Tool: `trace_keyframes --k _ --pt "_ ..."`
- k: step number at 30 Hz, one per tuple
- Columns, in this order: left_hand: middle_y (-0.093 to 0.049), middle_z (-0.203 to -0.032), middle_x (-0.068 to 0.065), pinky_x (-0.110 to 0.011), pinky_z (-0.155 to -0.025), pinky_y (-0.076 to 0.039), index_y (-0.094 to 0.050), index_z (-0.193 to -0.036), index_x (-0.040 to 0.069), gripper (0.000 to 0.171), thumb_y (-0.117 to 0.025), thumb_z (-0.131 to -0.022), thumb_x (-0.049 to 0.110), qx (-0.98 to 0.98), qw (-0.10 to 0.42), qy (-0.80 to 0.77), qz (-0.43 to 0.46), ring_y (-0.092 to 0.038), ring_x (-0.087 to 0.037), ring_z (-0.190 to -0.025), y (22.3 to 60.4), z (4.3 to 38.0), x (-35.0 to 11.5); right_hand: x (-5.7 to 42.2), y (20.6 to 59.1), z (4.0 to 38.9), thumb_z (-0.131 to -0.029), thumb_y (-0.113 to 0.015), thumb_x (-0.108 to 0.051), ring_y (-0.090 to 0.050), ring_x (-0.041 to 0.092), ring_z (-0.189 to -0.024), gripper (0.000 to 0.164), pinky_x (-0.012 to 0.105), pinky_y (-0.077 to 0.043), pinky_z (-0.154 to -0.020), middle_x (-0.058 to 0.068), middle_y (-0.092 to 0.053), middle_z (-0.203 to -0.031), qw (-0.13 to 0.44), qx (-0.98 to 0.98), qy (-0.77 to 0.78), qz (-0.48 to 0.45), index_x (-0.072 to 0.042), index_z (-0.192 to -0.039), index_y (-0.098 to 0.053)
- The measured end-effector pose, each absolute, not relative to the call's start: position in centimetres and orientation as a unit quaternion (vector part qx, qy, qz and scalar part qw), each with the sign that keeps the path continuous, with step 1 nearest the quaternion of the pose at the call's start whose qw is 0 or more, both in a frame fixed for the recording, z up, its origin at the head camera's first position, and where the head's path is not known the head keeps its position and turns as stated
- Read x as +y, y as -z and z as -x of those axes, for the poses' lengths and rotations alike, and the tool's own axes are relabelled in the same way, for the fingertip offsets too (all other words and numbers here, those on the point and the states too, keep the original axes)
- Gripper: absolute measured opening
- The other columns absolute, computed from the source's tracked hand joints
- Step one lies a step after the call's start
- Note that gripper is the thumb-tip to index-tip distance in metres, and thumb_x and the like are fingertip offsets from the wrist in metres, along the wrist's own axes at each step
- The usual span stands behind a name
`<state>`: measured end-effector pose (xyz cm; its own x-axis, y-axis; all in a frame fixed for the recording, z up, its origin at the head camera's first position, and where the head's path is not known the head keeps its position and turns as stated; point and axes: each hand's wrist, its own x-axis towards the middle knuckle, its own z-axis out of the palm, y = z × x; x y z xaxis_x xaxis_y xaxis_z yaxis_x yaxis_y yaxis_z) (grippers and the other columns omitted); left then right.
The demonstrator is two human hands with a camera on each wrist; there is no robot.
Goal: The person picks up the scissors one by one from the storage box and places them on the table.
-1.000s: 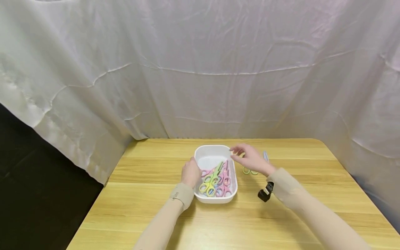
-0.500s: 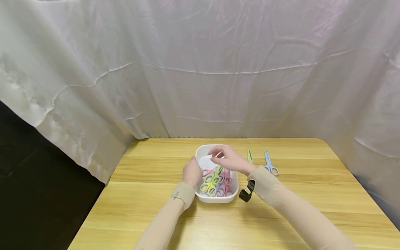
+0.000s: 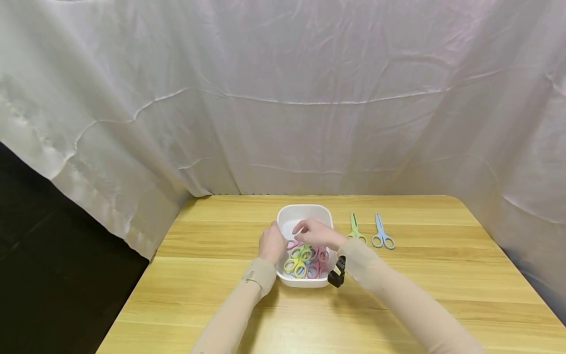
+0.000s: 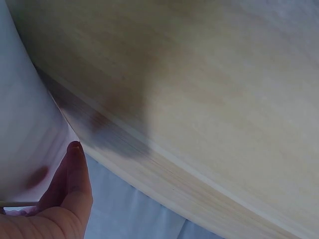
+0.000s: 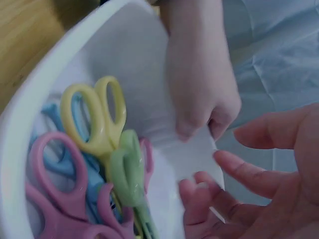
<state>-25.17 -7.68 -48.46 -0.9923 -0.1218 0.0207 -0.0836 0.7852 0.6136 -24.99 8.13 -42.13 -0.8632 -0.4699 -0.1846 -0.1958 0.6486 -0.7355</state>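
Note:
My left hand grips the left wall of a white plastic bin, with fingers hooked over the rim; in the left wrist view a fingertip lies along its outer side. Inside the bin lies a pile of children's scissors: yellow ones, green ones, blue ones and pink ones, several in all. Over the pile hovers my right hand, fingers apart and loosely bent, holding nothing. It hides the upper parts of some scissors in the head view.
Right of the bin, green scissors and blue scissors lie side by side on the wooden table, blades pointing away. A grey curtain hangs behind the table. A black band is on my right wrist.
My right hand has moved left, from beside the green scissors on the table to over the bin, and lower toward the pile. The left hand has stayed on the bin's wall.

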Motion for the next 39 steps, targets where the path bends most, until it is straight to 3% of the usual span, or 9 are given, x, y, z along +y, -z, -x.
trace_keyframes --k 5,20,29,36,39 --pt "-0.069 -0.116 -0.028 -0.049 -0.094 -0.062 -0.052 -0.136 -0.007 0.059 -0.075 -0.082 0.004 -0.945 0.032 0.32 -0.055 -0.07 -0.042 -0.106 48.5 25.2 -7.6 8.1 42.9 25.1 -0.095 -0.061 -0.024 -0.065 0.019 -0.098 0.029 0.032 -0.055 -0.089 0.01 -0.069 -0.112 0.217 0.905 0.334 0.147 -0.006 -0.117 -0.067" --pt "-0.068 -0.122 -0.028 -0.048 -0.098 -0.061 -0.049 -0.14 -0.005 0.061 -0.07 -0.084 0.001 -0.944 0.024 0.323 -0.066 -0.069 -0.042 -0.11 48.6 25.3 -7.5 8.2 43.6 25.3 -0.094 -0.062 -0.024 -0.059 0.027 -0.11 0.027 0.056 -0.043 -0.111 0.009 -0.069 -0.113 0.239 0.925 0.266 0.13 -0.009 -0.116 -0.067" --pt "-0.067 -0.122 -0.028 -0.047 -0.097 -0.061 -0.049 -0.141 -0.005 0.063 -0.071 -0.083 0.0 -0.942 0.02 0.327 -0.07 -0.069 -0.041 -0.11 48.5 25.2 -7.4 8.4 43.9 25.5 -0.094 -0.063 -0.021 -0.059 0.021 -0.099 0.023 0.046 -0.05 -0.1 0.007 -0.067 -0.108 0.27 0.916 0.26 0.141 -0.01 -0.113 -0.068" --pt "-0.066 -0.125 -0.027 -0.048 -0.1 -0.06 -0.048 -0.142 -0.004 0.065 -0.073 -0.083 0.001 -0.941 0.017 0.33 -0.07 -0.068 -0.041 -0.113 48.5 25.3 -7.4 8.5 44.1 25.7 -0.093 -0.065 -0.023 -0.059 0.021 -0.103 0.03 0.049 -0.051 -0.103 0.008 -0.067 -0.116 0.281 0.912 0.262 0.146 -0.012 -0.122 -0.067" --pt "-0.066 -0.125 -0.027 -0.048 -0.1 -0.06 -0.047 -0.143 -0.004 0.065 -0.073 -0.083 0.001 -0.941 0.016 0.33 -0.07 -0.068 -0.041 -0.113 48.5 25.4 -7.4 8.7 44.5 25.9 -0.094 -0.065 -0.025 -0.058 0.024 -0.111 0.03 0.054 -0.045 -0.11 0.008 -0.067 -0.12 0.289 0.907 0.27 0.143 -0.015 -0.121 -0.067"
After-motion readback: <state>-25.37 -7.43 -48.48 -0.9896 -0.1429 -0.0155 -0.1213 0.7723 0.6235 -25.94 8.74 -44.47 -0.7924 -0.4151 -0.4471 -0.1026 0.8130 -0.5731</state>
